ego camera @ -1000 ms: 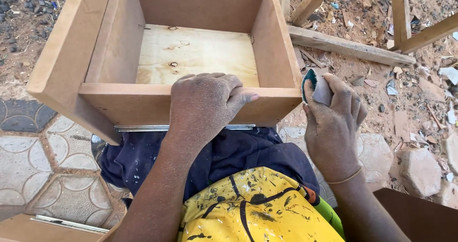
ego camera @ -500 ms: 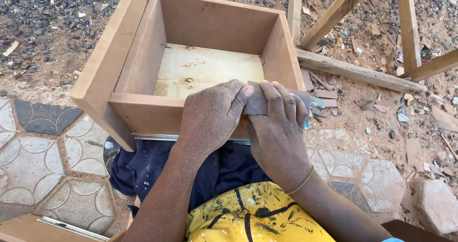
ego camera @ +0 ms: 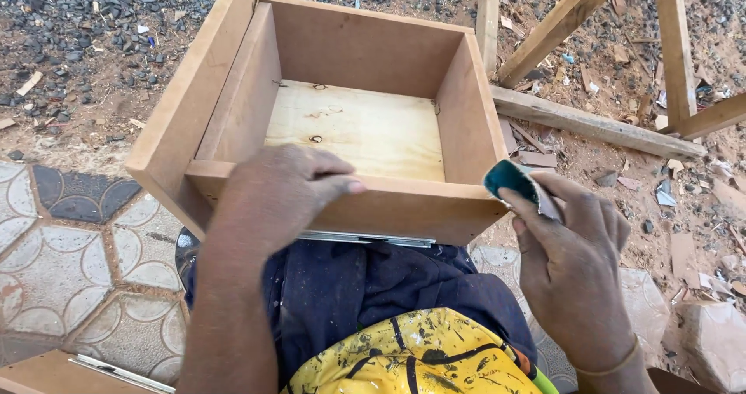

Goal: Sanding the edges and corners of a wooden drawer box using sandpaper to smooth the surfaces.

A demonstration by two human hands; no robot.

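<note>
Beneath us we see dusty reddish ground [ego camera: 93, 130] strewn with grey gravel [ego camera: 70, 21], wood scraps [ego camera: 536, 157] and pale timber lengths [ego camera: 594, 122]; grey patterned hexagonal paving tiles [ego camera: 70, 262] cover the near left part.

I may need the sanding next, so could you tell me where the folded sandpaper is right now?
The folded sandpaper is pinched in the right hand, on the right of the head view, just off the wooden drawer box's near right corner.

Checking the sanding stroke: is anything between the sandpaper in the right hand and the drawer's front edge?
Nothing visible. The right hand holds the sandpaper just off the drawer corner; the left hand rests farther left.
</note>
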